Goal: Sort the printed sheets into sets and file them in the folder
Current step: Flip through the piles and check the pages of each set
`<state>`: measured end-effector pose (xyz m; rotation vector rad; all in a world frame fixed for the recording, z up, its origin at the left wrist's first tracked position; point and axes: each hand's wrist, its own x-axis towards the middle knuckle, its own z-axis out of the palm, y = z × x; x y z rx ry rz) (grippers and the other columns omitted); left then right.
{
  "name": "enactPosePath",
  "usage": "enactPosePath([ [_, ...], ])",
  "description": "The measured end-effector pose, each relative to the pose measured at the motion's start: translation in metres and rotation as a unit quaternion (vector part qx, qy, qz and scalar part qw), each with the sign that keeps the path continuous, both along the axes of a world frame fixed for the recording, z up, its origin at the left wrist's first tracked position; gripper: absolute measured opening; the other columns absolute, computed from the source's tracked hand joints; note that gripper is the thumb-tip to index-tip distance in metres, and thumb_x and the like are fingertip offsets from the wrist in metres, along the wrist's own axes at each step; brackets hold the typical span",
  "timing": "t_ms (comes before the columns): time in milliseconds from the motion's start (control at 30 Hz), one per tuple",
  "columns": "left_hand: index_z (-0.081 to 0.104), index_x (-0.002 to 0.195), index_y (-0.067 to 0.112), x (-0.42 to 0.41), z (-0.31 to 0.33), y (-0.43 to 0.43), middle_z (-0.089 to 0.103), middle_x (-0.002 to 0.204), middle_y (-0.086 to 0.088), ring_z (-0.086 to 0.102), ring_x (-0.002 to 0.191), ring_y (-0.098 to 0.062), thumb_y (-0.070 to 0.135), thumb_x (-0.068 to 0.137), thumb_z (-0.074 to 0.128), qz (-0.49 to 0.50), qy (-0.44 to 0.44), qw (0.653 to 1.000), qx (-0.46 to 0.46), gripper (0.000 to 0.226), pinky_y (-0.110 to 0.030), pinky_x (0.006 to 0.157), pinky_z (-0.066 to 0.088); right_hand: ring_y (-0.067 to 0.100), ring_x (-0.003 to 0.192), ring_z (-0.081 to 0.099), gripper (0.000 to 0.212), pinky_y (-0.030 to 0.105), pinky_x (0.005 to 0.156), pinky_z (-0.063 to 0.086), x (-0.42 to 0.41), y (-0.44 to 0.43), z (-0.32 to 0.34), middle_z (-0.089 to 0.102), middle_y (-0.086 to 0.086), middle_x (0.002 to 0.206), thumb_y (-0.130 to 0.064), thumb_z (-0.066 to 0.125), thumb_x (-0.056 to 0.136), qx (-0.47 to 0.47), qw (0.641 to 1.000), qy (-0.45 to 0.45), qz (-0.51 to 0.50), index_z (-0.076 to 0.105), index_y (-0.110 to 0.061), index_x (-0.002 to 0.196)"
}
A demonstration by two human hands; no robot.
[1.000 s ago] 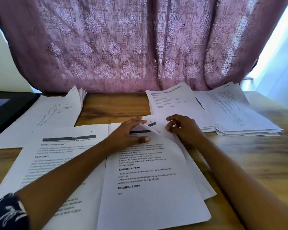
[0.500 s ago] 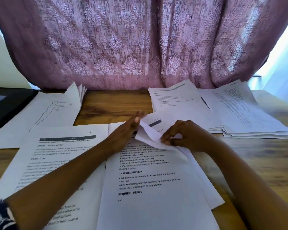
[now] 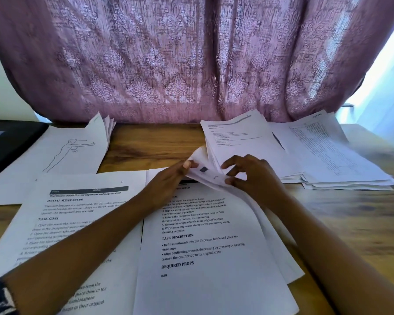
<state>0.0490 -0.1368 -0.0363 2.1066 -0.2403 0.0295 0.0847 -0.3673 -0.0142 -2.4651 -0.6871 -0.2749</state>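
Curling higher than before, the mouthwash sheet [image 3: 203, 258] has its top corner pinched in the fingers of left hand [image 3: 168, 181] and right hand [image 3: 254, 178], nearly separated for sorting.

— How do the arms lie?
— Both bare forearms reach forward from the lower corners and converge, wrists kept low.
— And the hands?
— The left hand [image 3: 168, 181] sets its thumb on a lifted sheet [image 3: 199, 156], its fingers hidden beneath. The right hand [image 3: 256, 176] pinches the same sheet's edge between thumb and a curled finger, its forefinger stretched out above.
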Motion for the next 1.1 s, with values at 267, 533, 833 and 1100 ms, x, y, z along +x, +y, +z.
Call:
enactPosePath([
  [267,0.011,0.153,0.037,0.009,-0.004,-0.001,0.017,0.155,0.018,0.012,0.134,0.016,0.096,0.062,0.007,0.014,-0.008,0.999,-0.049,0.108,0.015,0.083,-0.001,0.025,0.103,0.059,0.028,0.038,0.086,0.046,0.001,-0.001,0.004,0.067,0.004,0.112,-0.018,0.060,0.088,0.019,0.976,-0.207,-0.069,0.064,-0.015,0.116],
  [533,0.036,0.145,0.040,0.017,-0.015,0.003,0.046,0.145,0.016,0.034,0.137,-0.003,0.103,0.051,0.014,0.016,0.067,0.997,-0.032,0.116,-0.017,0.102,0.019,0.012,0.085,0.056,0.046,0.022,0.075,0.041,0.006,-0.005,-0.005,0.062,-0.006,0.105,-0.041,0.074,0.079,-0.048,0.990,0.121,-0.056,0.059,-0.023,0.119],
  [833,0.046,0.142,0.025,0.001,0.000,-0.006,0.055,0.138,0.006,0.042,0.129,-0.003,0.050,0.099,0.018,0.040,0.049,0.997,-0.047,0.057,-0.003,0.092,0.022,0.021,0.122,0.047,0.065,0.031,0.095,0.039,0.006,0.004,-0.014,0.054,0.000,0.129,-0.049,0.073,0.077,-0.072,0.989,0.098,-0.082,0.053,-0.021,0.131],
  [1100,0.052,0.135,0.025,-0.011,0.009,-0.012,0.055,0.135,0.000,0.048,0.119,-0.010,0.056,0.097,0.024,0.046,0.035,0.998,-0.002,0.056,-0.023,0.100,0.032,0.025,0.113,0.055,0.064,0.033,0.092,0.041,-0.014,0.016,-0.005,0.061,0.003,0.125,-0.042,0.068,0.084,-0.150,0.987,0.013,-0.055,0.039,-0.024,0.138],
])
